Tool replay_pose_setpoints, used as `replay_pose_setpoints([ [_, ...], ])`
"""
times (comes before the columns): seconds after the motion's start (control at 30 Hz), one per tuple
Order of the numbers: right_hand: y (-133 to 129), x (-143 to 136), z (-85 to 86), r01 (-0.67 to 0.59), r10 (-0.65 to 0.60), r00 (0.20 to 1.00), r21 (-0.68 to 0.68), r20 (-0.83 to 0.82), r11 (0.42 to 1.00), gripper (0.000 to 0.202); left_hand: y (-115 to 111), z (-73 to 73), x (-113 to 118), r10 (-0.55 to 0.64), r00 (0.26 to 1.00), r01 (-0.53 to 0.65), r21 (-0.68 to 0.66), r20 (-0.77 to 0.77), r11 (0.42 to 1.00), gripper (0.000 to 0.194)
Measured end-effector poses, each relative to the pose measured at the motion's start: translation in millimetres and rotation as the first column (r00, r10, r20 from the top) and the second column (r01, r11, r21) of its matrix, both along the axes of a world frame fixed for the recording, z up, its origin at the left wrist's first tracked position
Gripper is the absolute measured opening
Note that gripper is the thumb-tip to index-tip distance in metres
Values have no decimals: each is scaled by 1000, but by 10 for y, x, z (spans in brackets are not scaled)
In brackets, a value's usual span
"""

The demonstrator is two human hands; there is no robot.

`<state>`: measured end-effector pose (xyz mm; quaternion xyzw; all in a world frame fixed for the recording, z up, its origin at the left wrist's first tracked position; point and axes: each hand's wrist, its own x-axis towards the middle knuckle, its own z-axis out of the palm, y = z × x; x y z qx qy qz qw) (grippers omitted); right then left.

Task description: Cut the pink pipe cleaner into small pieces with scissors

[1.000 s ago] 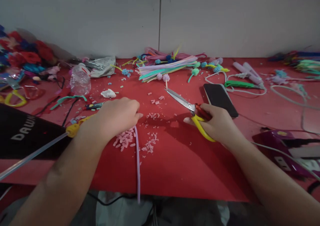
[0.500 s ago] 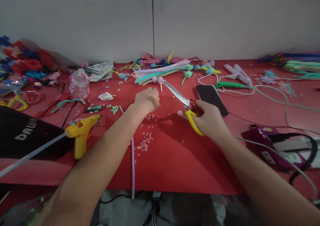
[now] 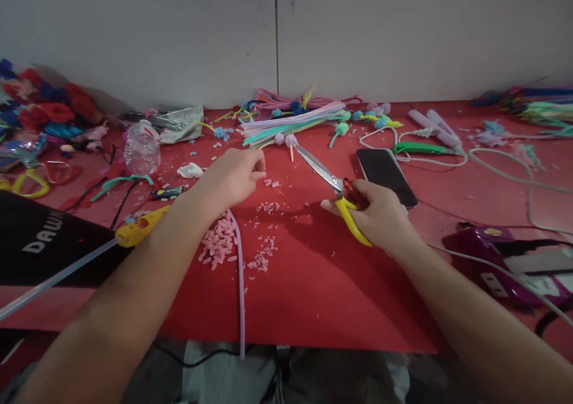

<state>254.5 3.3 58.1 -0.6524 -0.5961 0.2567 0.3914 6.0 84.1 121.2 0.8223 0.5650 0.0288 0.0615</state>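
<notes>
My right hand (image 3: 378, 213) grips scissors (image 3: 320, 168) with yellow and red handles, their blades pointing up and left and looking closed. The tip lies close to a small lilac pompom piece (image 3: 290, 141). My left hand (image 3: 235, 177) hovers left of the blades, palm down with fingers curled; whatever is in them is hidden. Two or three small pink cut pieces (image 3: 271, 183) lie just right of its fingertips. Under my left forearm is a heap of pink cut pieces (image 3: 219, 241), beside a long lilac pipe cleaner (image 3: 242, 296) that hangs over the table edge.
A bundle of pastel pipe cleaners (image 3: 290, 123) lies at the back. To the right are a black phone (image 3: 387, 176), a white cable and a purple device (image 3: 487, 261). At left stand a yellow glue gun (image 3: 138, 228), a black bag (image 3: 54, 243) and a plastic bottle (image 3: 142, 147).
My left hand has moved left, away from the scissors' tip, and the pink heap has come into view beside my forearm. My right hand still holds the scissors in nearly the same place.
</notes>
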Motion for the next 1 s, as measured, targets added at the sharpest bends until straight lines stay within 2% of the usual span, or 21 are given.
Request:
replay_pose_setpoints([
  [0.17, 5, -17, -31, -17, 19, 998, -32, 54, 999, 70, -59, -60, -200, 21, 982, -24, -14, -187, 1000, 21],
  [0.3, 4, -10, -63, -38, 39, 998, -39, 48, 999, 71, -34, -137, -261, 13, 980, -27, -67, -200, 997, 21],
  [0.5, -5, -1, -83, -67, 68, 996, -31, 62, 997, 71, -123, -90, -245, 40, 972, -69, -121, -230, 990, 28],
  [0.7, -18, -10, -83, -102, 105, 993, -54, 52, 993, 70, -198, -85, -268, 55, 979, -83, -142, -196, 986, 33],
  [0.87, -31, -26, -85, -122, 130, 988, -92, 82, 988, 69, -154, -124, -373, 16, 999, -21, -138, -33, 990, 22],
  [1.0, -29, -18, -119, -113, 125, 987, -114, 103, 987, 70, -121, -193, -422, -1, 1000, 2, -131, 3, 991, 18],
])
